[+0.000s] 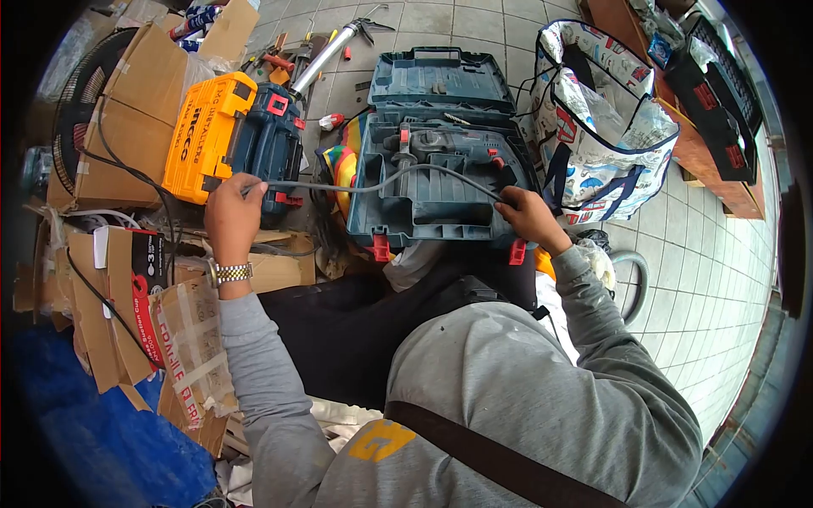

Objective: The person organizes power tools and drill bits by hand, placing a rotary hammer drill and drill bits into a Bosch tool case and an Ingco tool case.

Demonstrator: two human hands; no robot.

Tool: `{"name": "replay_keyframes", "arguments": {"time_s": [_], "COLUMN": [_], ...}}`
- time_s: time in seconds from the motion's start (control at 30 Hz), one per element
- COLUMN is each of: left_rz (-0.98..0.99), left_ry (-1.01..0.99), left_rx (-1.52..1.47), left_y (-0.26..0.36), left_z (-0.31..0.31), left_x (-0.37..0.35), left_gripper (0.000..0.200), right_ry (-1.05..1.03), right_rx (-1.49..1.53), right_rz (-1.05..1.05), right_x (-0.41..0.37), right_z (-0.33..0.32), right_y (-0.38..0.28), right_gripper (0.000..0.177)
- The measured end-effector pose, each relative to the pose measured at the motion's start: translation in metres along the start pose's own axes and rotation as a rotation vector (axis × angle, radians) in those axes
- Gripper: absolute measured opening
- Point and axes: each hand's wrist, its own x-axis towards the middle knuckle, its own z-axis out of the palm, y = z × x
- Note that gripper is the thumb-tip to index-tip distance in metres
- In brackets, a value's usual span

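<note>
Arching between both hands (pixel 234 217) (pixel 533 218), grey cable (pixel 434 167), ends hard to make out

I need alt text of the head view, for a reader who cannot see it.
A person's left hand and right hand hold a grey cord stretched loosely over an open tool case with a drill inside. A yellow box is at left, a patterned bag at right.

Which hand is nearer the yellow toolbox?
Left. The left hand is by the near end of the yellow toolbox; the right hand is farther off, at the near right corner of the open case.
</note>
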Motion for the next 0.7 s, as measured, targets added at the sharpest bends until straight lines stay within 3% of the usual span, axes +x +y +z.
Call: {"name": "replay_keyframes", "arguments": {"time_s": [0.13,0.2,0.3,0.33,0.4,0.53,0.6,0.67,0.7], "left_rz": [0.028,0.043,0.243,0.363,0.438,0.589,0.673,0.633,0.608], "left_ry": [0.083,0.171,-0.054,-0.112,-0.162,-0.163,-0.185,-0.234,-0.19], "left_rx": [-0.077,-0.056,-0.085,-0.097,-0.145,-0.24,-0.383,-0.413,-0.478], "left_y": [0.039,0.052,0.061,0.056,0.06,0.089,0.113,0.141,0.155], "left_z": [0.019,0.028,0.029,0.039,0.061,0.105,0.117,0.121,0.121], "left_x": [-0.006,-0.008,-0.017,-0.021,-0.031,-0.041,-0.044,-0.05,-0.053], "left_gripper": [0.019,0.017,0.011,0.011,0.012,0.019,0.017,0.02,0.02], "right_ry": [0.032,0.054,-0.041,-0.047,0.173,0.033,-0.04,-0.17,-0.221], "right_rx": [0.167,0.08,0.768,0.761,0.662,0.86,0.721,0.617,0.651], "right_rz": [-0.027,-0.12,0.247,0.239,0.251,0.297,0.244,-0.044,-0.092], "right_x": [0.015,0.032,0.056,0.064,0.079,0.084,0.084,0.067,0.06], "right_z": [0.013,0.017,0.02,0.02,0.024,0.025,0.034,0.043,0.045], "right_y": [-0.025,-0.037,-0.06,-0.061,-0.055,-0.051,-0.041,-0.058,-0.061], "right_gripper": [0.031,0.032,0.033,0.033,0.031,0.026,0.033,0.042,0.048]}}
